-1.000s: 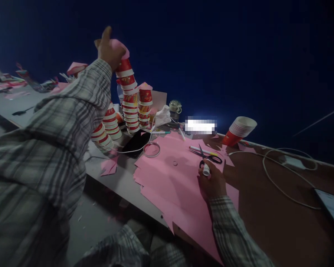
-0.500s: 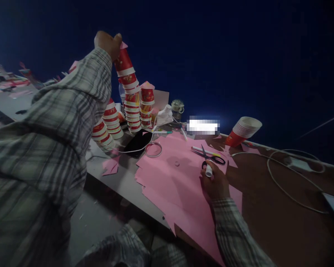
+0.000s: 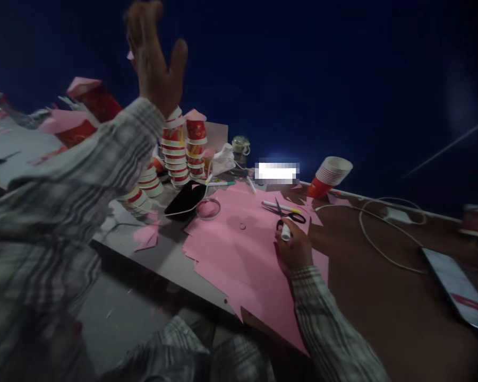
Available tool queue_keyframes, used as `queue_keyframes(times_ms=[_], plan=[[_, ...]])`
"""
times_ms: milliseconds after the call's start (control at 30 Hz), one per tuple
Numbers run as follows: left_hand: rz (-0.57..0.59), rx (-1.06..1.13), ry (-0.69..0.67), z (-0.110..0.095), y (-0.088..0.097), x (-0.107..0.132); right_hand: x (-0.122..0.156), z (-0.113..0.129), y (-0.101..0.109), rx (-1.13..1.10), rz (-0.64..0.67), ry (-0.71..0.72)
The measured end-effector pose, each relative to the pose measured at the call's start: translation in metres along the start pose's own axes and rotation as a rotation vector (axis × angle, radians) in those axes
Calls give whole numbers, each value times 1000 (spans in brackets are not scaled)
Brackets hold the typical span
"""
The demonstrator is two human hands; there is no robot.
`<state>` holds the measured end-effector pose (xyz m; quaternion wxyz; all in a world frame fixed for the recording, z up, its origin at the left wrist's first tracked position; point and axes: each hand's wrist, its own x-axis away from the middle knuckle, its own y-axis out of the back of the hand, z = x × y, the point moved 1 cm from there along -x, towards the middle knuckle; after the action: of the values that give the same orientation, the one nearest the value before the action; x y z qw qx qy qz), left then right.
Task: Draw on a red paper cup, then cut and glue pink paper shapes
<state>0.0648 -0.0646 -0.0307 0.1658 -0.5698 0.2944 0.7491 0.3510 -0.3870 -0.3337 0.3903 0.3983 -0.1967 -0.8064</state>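
Note:
My left hand [image 3: 157, 66] is raised over the cup towers with its thumb apart from the fingers, and nothing shows in its grasp. Behind its wrist stands a tower of red and white paper cups [image 3: 173, 151], its top hidden. A shorter cup tower [image 3: 196, 140] with a pink paper cone on top stands beside it. My right hand [image 3: 298, 249] rests on the pink paper sheets [image 3: 239, 254], closed round a white marker [image 3: 286, 232]. Just beyond its fingers lie black-handled scissors [image 3: 292, 217] and another marker [image 3: 271, 206].
Two more pink-topped cup towers [image 3: 99, 101] lean at left, partly behind my arm. A tape roll [image 3: 208, 209], a black phone [image 3: 185, 200] and a white cable [image 3: 368, 254] lie about. Nested cups [image 3: 330, 175] tilt at the back right; a lit phone [image 3: 458, 292] lies right.
My left hand has come off the pink cone on the tall tower and risen with its fingers spreading. My right hand keeps the marker. The view has turned slightly right.

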Motion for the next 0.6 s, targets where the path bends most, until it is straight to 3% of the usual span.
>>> queue_keyframes(times_ms=[133, 233, 367, 433, 533, 600], plan=[[195, 477, -297, -136, 57, 91, -2, 3, 3, 1, -19, 9], [416, 750, -267, -194, 75, 154, -1, 3, 5, -4, -44, -24], [567, 1005, 131, -231, 65, 201, 1, 3, 8, -45, -45, -36], [640, 1061, 240, -245, 56, 215, 1, 2, 11, -48, -51, -52], [767, 1003, 284, -260, 45, 235, -1, 1, 17, -52, -67, -75], [842, 929, 210, -266, 41, 247, -6, -1, 25, -50, -111, -60]])
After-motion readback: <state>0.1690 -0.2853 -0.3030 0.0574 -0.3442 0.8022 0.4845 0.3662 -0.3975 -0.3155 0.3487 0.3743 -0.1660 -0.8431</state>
